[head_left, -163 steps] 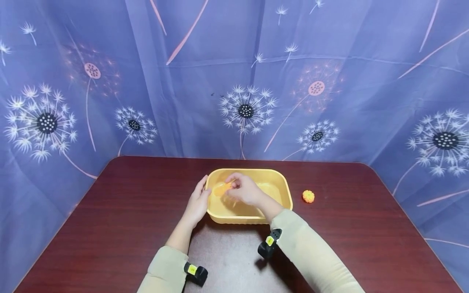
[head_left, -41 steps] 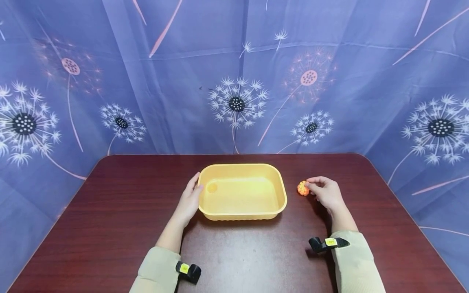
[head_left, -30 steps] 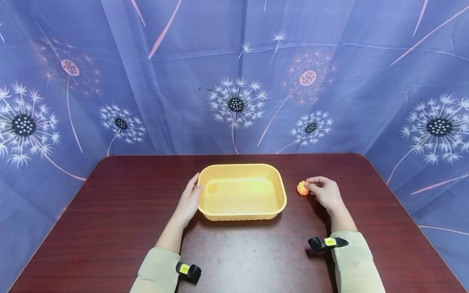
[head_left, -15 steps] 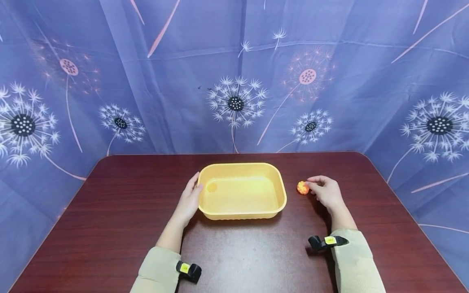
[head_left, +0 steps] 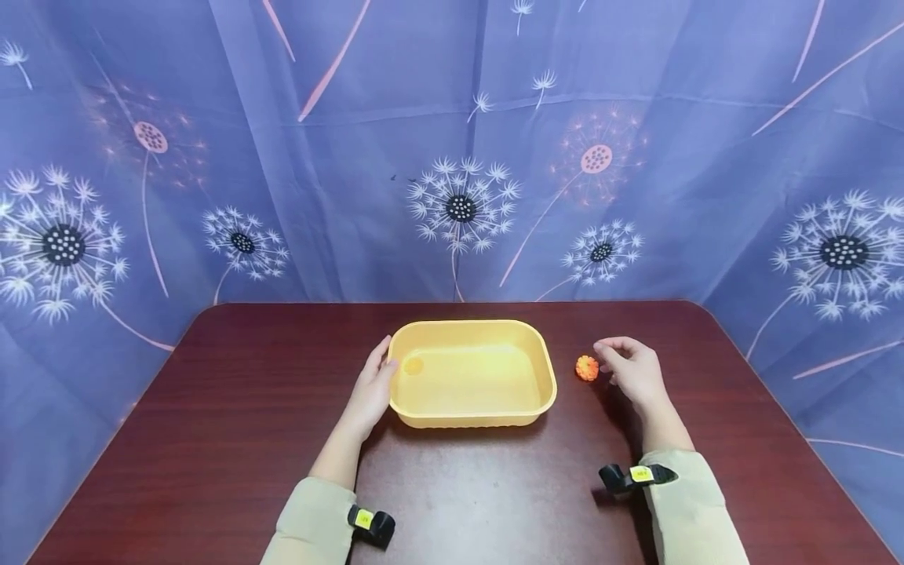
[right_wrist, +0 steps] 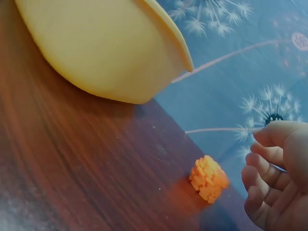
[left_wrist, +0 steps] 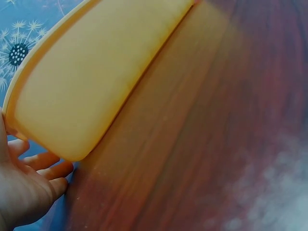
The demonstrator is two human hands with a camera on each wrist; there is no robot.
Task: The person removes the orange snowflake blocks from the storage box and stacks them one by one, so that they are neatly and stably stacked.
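Note:
At the middle of the table sits a yellow plastic tub (head_left: 472,420) with rounded corners. My left hand (head_left: 369,395) holds its left end, thumb at the rim and fingers along the outside wall; in the left wrist view the fingers (left_wrist: 48,161) spread beneath the tub's corner. Right of the tub lies a small knobbly orange piece (head_left: 587,368), flower-shaped from above and thick like a short cylinder in the right wrist view. Beside it my right hand (head_left: 633,374) hovers with loosely bent fingers, a gap showing between fingertips and piece in the right wrist view.
Inside the tub's left end shows a round yellow-orange patch (head_left: 413,366). The dark red wooden table (head_left: 212,439) ends at a blue curtain (head_left: 339,204) with dandelion prints behind it. Black camera straps are on both wrists.
Earlier my right hand was inside the tub with an orange thing, then pinched the orange piece right of the tub. Now its fingers have drawn off that piece. My left hand stays at the tub.

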